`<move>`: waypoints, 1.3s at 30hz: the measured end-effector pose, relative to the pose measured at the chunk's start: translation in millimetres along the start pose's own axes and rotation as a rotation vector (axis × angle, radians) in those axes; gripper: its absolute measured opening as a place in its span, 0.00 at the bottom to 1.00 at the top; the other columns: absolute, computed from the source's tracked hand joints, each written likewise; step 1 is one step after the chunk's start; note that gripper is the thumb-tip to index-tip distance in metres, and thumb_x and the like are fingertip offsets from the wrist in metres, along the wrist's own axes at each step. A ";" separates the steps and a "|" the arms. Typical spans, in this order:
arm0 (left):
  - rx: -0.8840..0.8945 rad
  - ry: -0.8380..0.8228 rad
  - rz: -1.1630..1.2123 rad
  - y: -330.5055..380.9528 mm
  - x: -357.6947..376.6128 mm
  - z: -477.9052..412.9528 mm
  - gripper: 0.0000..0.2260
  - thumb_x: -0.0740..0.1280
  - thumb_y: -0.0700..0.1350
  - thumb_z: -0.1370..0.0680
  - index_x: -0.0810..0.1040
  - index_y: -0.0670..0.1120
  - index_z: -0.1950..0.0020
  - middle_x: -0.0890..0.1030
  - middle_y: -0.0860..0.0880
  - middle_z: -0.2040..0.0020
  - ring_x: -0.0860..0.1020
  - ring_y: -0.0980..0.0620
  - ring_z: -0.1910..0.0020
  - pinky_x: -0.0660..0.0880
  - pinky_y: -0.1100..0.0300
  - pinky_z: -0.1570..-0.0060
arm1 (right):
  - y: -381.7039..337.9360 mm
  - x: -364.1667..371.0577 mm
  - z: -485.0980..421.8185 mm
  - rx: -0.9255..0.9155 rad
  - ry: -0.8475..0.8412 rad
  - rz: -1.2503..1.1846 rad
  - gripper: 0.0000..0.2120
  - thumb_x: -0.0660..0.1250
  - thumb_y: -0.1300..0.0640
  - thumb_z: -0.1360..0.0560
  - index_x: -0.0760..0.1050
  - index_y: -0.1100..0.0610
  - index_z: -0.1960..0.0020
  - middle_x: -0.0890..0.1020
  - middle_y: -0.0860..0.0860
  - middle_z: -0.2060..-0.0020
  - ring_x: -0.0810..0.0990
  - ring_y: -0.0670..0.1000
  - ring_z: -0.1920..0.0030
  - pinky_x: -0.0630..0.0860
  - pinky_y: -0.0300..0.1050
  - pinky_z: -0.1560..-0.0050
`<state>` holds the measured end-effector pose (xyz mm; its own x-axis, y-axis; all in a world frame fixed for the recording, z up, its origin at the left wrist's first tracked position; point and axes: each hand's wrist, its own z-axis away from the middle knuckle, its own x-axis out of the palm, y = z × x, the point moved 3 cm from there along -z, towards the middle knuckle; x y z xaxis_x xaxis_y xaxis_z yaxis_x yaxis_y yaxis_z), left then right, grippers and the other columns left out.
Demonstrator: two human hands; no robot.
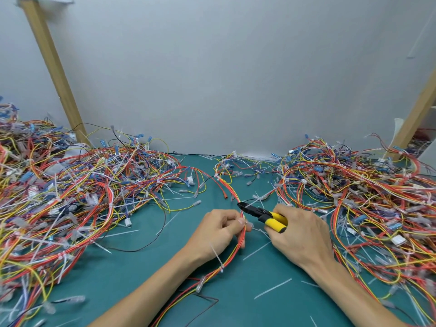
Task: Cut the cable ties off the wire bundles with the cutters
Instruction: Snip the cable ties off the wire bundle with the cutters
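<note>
My left hand [218,228] pinches a thin bundle of red, orange and yellow wires [232,252] that runs from the table's middle down toward me. A white cable tie [249,224] sits on the bundle right by my thumb, and another white tie [218,259] wraps it lower down, near my wrist. My right hand [298,234] grips the yellow-handled cutters [264,214]. Their black jaws point left and lie just above my left fingers, touching or nearly touching the bundle.
A big heap of tied wire bundles [66,204] fills the left of the green mat [146,274], and another heap [368,197] fills the right. Cut white tie pieces [272,289] lie scattered on the mat. Wooden posts [50,67] lean against the grey wall.
</note>
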<state>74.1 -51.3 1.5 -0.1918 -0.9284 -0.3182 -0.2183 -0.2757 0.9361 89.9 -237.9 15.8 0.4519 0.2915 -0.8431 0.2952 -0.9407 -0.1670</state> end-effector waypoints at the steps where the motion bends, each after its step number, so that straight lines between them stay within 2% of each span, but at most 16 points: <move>1: 0.001 0.000 -0.004 -0.4 0.0 -0.1 0.13 0.59 0.42 0.18 0.78 0.49 0.60 0.80 0.53 0.73 0.72 0.65 0.77 0.64 0.75 0.73 | -0.2 0.0 0.0 -0.002 -0.002 0.005 0.16 0.59 0.37 0.36 0.69 0.50 0.66 0.71 0.45 0.76 0.72 0.52 0.70 0.61 0.43 0.69; 9: 0.001 -0.010 -0.023 -1.8 0.8 0.1 0.12 0.60 0.44 0.18 0.78 0.47 0.59 0.80 0.55 0.73 0.74 0.64 0.75 0.65 0.74 0.71 | 0.4 -0.2 0.6 -0.001 -0.007 0.001 0.18 0.57 0.35 0.37 0.71 0.50 0.65 0.72 0.45 0.75 0.73 0.53 0.69 0.64 0.43 0.68; 14: 0.001 -0.004 -0.008 -0.4 2.0 0.1 0.11 0.59 0.50 0.22 0.78 0.51 0.61 0.80 0.53 0.73 0.73 0.61 0.75 0.64 0.73 0.72 | -0.3 -0.5 0.5 0.003 -0.004 0.009 0.17 0.56 0.36 0.37 0.71 0.50 0.65 0.73 0.46 0.75 0.73 0.54 0.69 0.62 0.44 0.69; 19: 0.004 -0.003 -0.044 -3.2 0.6 -0.6 0.13 0.60 0.45 0.19 0.78 0.51 0.61 0.80 0.53 0.73 0.73 0.61 0.75 0.65 0.72 0.71 | -0.7 -1.0 0.5 -0.003 -0.005 0.007 0.17 0.56 0.36 0.37 0.72 0.49 0.65 0.73 0.46 0.75 0.73 0.53 0.69 0.62 0.44 0.68; 28: 0.017 0.019 -0.053 -3.0 1.5 -1.1 0.12 0.59 0.51 0.23 0.78 0.55 0.63 0.79 0.53 0.73 0.73 0.59 0.75 0.65 0.71 0.71 | -3.3 -3.5 2.2 -0.036 0.044 0.020 0.10 0.66 0.46 0.36 0.68 0.49 0.64 0.71 0.45 0.71 0.67 0.53 0.67 0.64 0.46 0.64; 33: 0.017 0.022 -0.060 -2.1 2.0 -1.8 0.11 0.59 0.50 0.25 0.78 0.52 0.63 0.79 0.53 0.74 0.73 0.60 0.76 0.64 0.71 0.72 | -2.9 -0.8 1.5 -0.025 0.005 0.030 0.12 0.74 0.50 0.36 0.74 0.51 0.57 0.77 0.47 0.63 0.75 0.56 0.58 0.69 0.50 0.57; 39: 0.013 0.023 -0.063 -1.6 2.2 -1.6 0.11 0.59 0.51 0.25 0.78 0.52 0.63 0.79 0.52 0.74 0.72 0.60 0.76 0.64 0.70 0.71 | -3.7 0.1 0.7 -0.037 -0.046 0.002 0.20 0.74 0.50 0.35 0.76 0.49 0.44 0.78 0.47 0.51 0.75 0.54 0.49 0.70 0.50 0.47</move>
<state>75.6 -53.3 -0.4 -0.1552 -0.9147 -0.3731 -0.2415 -0.3311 0.9122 88.2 -234.6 16.0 0.4140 0.2806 -0.8659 0.3258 -0.9340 -0.1469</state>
